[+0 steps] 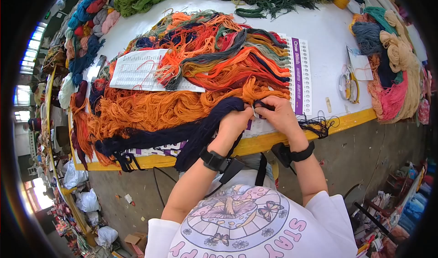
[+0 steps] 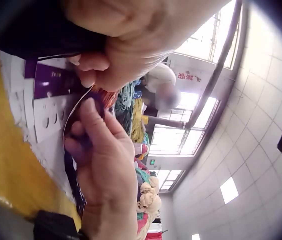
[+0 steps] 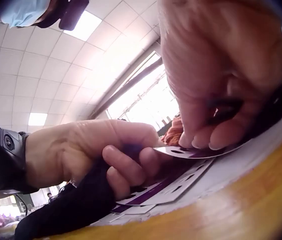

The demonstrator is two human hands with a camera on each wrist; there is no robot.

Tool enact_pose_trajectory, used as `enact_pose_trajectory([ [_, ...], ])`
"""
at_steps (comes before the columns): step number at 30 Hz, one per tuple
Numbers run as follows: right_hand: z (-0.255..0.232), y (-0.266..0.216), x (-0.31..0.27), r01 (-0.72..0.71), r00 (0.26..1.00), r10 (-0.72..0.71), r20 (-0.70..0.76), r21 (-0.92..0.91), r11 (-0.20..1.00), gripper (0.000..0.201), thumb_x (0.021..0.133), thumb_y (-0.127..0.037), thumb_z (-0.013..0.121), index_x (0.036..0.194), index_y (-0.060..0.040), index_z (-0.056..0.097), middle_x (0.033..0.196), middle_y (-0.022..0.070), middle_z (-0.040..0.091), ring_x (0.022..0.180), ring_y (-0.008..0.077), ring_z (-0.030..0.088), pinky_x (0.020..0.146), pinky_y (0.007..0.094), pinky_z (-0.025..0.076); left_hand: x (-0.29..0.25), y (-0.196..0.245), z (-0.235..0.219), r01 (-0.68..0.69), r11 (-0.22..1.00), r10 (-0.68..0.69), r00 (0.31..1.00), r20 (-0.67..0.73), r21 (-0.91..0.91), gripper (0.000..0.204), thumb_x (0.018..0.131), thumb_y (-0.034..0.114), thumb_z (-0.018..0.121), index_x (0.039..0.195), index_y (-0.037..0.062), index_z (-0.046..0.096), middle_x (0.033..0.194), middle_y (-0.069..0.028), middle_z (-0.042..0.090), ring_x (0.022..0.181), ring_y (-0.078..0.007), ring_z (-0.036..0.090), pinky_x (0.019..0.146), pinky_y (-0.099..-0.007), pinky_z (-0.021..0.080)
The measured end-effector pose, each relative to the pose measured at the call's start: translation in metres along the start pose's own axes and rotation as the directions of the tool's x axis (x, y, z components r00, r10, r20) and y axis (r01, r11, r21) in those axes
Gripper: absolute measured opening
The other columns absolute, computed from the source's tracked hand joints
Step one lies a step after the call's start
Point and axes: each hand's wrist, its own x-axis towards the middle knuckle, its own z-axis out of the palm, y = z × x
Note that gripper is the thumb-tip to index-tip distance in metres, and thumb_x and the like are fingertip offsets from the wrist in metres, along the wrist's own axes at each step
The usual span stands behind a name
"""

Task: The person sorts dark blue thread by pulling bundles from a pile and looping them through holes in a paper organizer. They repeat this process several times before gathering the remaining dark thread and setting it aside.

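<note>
A thick dark navy skein (image 1: 205,123) runs over the table's front edge, and the left hand (image 1: 235,122) grips its upper end. Close beside it, the right hand (image 1: 279,114) pinches a navy strand at the edge of a white punched card. In the left wrist view the right hand (image 2: 106,170) has its fingers curled round dark thread, near the left hand's fingertips. The right wrist view shows the card (image 3: 181,151) between the two hands, with the left hand (image 3: 96,150) holding the navy bundle (image 3: 76,205). Loose navy ends (image 1: 317,126) lie right of the right hand.
Orange yarn (image 1: 150,107) and mixed skeins cover the table's middle, with a printed sheet (image 1: 137,71) on top. A purple-striped card (image 1: 297,75) stands under the thread ends. Scissors (image 1: 350,85) lie at right. More skeins (image 1: 137,0) line the back. The table's edge is yellow (image 1: 356,122).
</note>
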Motion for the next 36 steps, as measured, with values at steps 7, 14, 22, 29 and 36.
enact_pose_trajectory([
  [7, 0.005, -0.007, -0.001, 0.070, 0.994, -0.091, -0.066, -0.260, 0.963, 0.017, 0.072, -0.011, 0.066, 0.084, 0.0007, 0.063, 0.082, 0.0139, 0.062, 0.077, 0.0269, 0.060, 0.069, 0.0337, 0.046, -0.022, 0.009, -0.030, 0.034, 0.588, 0.026, 0.998, 0.061, -0.808, 0.009, 0.078, 0.010, 0.053, 0.085, 0.0052, 0.057, 0.071, -0.0008, 0.057, 0.045, -0.0059, 0.037, 0.045, -0.0209, 0.032],
  [14, 0.004, -0.018, -0.005, 0.161, 0.987, -0.146, 0.068, -0.430, 0.888, 0.022, 0.080, -0.021, 0.059, 0.082, 0.0005, 0.058, 0.082, 0.0170, 0.058, 0.079, 0.0343, 0.056, 0.069, 0.0410, 0.044, -0.017, 0.003, -0.035, 0.351, 0.196, 0.215, 0.896, 0.389, -0.916, 0.008, 0.082, 0.008, 0.046, 0.086, 0.0042, 0.052, 0.071, -0.0029, 0.053, 0.042, -0.0086, 0.036, 0.044, -0.0227, 0.033],
  [22, -0.003, -0.021, 0.007, -0.166, 0.981, 0.178, 0.075, -0.144, 0.976, 0.027, 0.088, -0.026, 0.049, 0.090, 0.0006, 0.055, 0.071, 0.0120, 0.057, 0.062, 0.0243, 0.058, 0.053, 0.0321, 0.043, -0.011, 0.007, -0.017, -0.715, 0.645, 0.722, 0.686, 0.094, 0.269, 0.011, 0.080, 0.015, 0.057, 0.086, 0.0058, 0.057, 0.065, -0.0006, 0.052, 0.057, -0.0083, 0.053, 0.052, -0.0253, 0.042],
  [29, -0.005, -0.027, 0.012, -0.298, 0.947, 0.307, 0.093, -0.096, 0.950, 0.021, 0.087, -0.020, 0.048, 0.093, -0.0010, 0.054, 0.071, 0.0029, 0.057, 0.054, 0.0089, 0.057, 0.039, 0.0228, 0.041, -0.056, -0.025, -0.178, -0.012, 0.578, -0.024, 0.999, -0.031, -0.816, 0.010, 0.083, 0.010, 0.055, 0.078, 0.0128, 0.046, 0.063, 0.0040, 0.043, 0.043, -0.0026, 0.032, 0.040, -0.0190, 0.027],
  [36, 0.011, -0.021, 0.012, -0.226, 0.974, 0.215, -0.074, -0.202, 0.953, 0.016, 0.079, -0.014, 0.059, 0.086, 0.0003, 0.061, 0.071, 0.0074, 0.060, 0.057, 0.0178, 0.060, 0.054, 0.0286, 0.046, -0.107, -0.074, -0.245, -0.200, 0.894, -0.121, 0.755, -0.645, -0.401, 0.035, 0.093, 0.030, 0.043, 0.111, 0.0031, 0.054, 0.103, -0.0083, 0.061, 0.074, -0.0127, 0.058, 0.059, -0.0243, 0.045],
])
